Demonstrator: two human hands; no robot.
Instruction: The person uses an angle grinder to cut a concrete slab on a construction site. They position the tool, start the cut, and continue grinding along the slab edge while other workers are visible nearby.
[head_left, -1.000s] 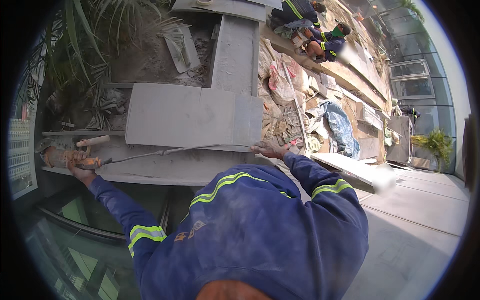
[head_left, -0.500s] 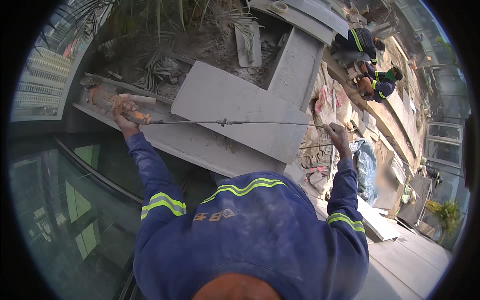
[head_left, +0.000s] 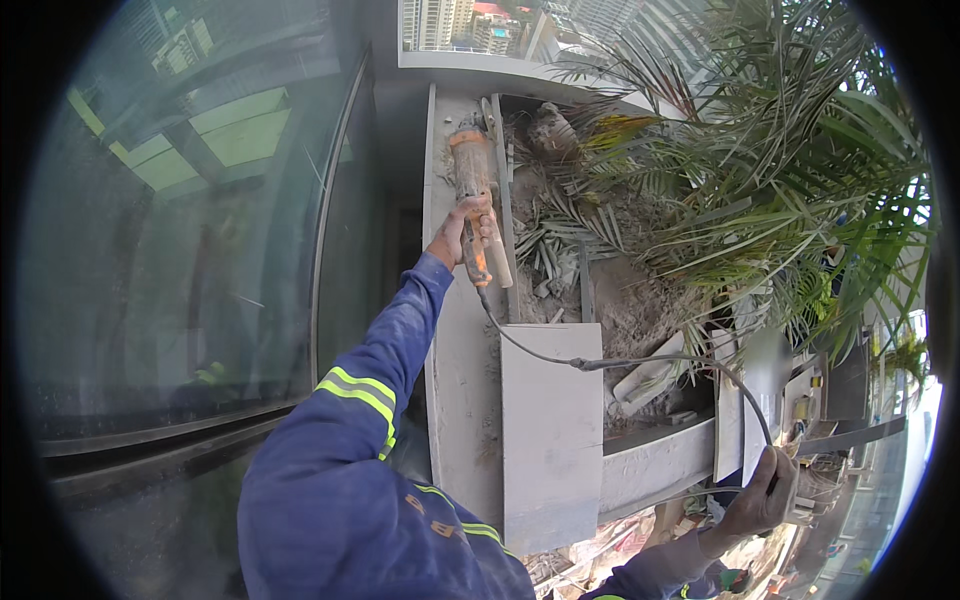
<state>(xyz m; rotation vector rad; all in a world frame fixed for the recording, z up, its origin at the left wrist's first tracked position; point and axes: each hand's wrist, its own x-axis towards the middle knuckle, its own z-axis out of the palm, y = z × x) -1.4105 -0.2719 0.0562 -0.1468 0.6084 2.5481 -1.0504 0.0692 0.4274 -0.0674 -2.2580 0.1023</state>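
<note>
My left hand [head_left: 463,225] is wrapped round the rear grip of a dusty orange-and-grey angle grinder [head_left: 470,165]. Its disc end lies at the far end of a long grey ledge, beside a planting bed. A pale rod [head_left: 500,262] shows beside the grip; whether it is fixed to the tool I cannot tell. From the grinder's tail a dark power cord [head_left: 660,359] hangs slack and bows across to the right, with a knotted or taped lump partway. My right hand [head_left: 757,497] is closed on that cord at the lower right.
A flat grey panel [head_left: 550,440] lies across the ledge [head_left: 455,370]. The bed holds rubble, cut fronds and loose slabs [head_left: 650,375]; palm leaves [head_left: 780,200] overhang it. Dark glass [head_left: 200,300] runs along the left. Debris and part of another worker show at the lower right.
My view has swung left toward the grinder. The cord, nearly straight between my hands before, now sags in a curve. Both hands keep their holds.
</note>
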